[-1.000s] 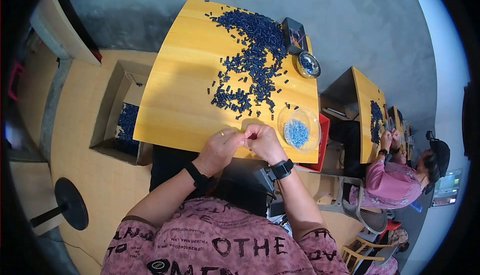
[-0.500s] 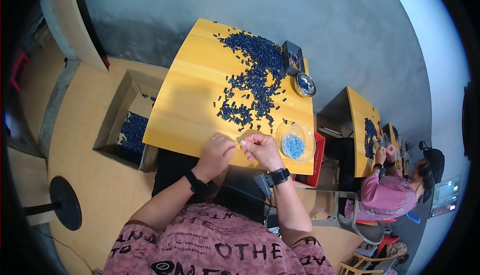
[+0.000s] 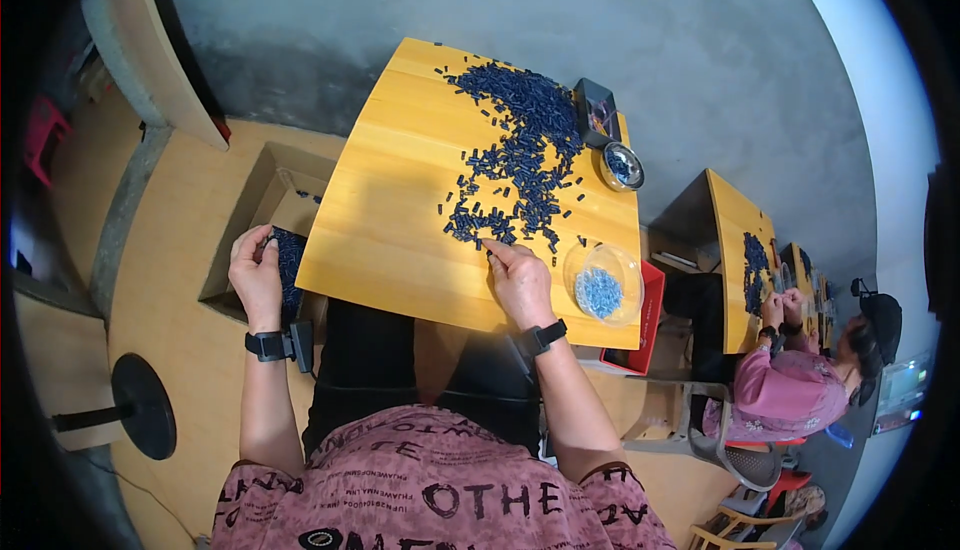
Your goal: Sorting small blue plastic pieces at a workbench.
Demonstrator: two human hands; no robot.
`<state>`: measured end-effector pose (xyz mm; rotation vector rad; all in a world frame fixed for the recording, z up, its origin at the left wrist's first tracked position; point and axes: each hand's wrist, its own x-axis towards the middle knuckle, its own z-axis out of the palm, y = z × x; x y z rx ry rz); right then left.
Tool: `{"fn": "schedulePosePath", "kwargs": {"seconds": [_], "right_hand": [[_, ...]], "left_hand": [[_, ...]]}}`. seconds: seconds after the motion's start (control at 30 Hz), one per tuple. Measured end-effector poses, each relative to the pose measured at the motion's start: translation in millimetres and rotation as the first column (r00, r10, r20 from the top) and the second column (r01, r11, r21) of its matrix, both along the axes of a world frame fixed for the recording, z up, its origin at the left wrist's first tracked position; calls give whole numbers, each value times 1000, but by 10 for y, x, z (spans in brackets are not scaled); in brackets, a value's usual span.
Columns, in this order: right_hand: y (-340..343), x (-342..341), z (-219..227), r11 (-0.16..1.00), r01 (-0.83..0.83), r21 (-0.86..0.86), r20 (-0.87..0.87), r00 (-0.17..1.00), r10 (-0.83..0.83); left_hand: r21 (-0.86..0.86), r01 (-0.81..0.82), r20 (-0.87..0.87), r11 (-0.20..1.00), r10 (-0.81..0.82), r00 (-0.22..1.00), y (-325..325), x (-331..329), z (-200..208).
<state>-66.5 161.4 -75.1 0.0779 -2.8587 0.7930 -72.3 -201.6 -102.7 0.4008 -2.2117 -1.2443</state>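
My left hand (image 3: 255, 275) is over the cardboard box on the floor, left of the table. Its thumb and fingers are pinched together. A dark speck shows at the fingertips, too small to name. On the yellow tabletop, my right hand (image 3: 522, 288) reaches to the near edge of a heap of small dark blue cylindrical parts (image 3: 525, 115). Its index finger and thumb close around one of these parts. To the right of that hand stands a clear round bowl (image 3: 632, 285) with small light blue pieces (image 3: 598, 293) in it.
The cardboard box (image 3: 240, 195) holds many dark parts. A black tray (image 3: 597, 110) and a metal bowl (image 3: 622, 167) stand at the table's far right. Beside the table is a red box (image 3: 650, 315). A co-worker (image 3: 790, 390) sits at another table; a black round-topped stand (image 3: 143, 407) is at left.
My hands were together at the table's near edge, pinching something small. The left has moved out left over the cardboard box; the right has moved forward to the heap's near edge.
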Motion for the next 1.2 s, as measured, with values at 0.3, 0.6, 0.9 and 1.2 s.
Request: {"fn": "schedulePosePath", "kwargs": {"seconds": [0.3, 0.6, 0.9, 1.2], "right_hand": [[101, 293, 277, 917, 70, -392, -81, 991, -110], [1138, 486, 644, 968, 243, 58, -282, 934, -217], [1345, 381, 323, 967, 173, 187, -41, 985, -168], [1338, 347, 314, 974, 162, 160, -62, 986, -154]], "left_hand": [[-58, 499, -95, 865, -502, 860, 1242, -128, 281], [-294, 623, 57, 725, -638, 768, 2333, -295, 114], [-477, 638, 117, 604, -676, 727, 2404, -145, 73], [-211, 674, 9, 708, -688, 725, 2178, -25, 100]]}}
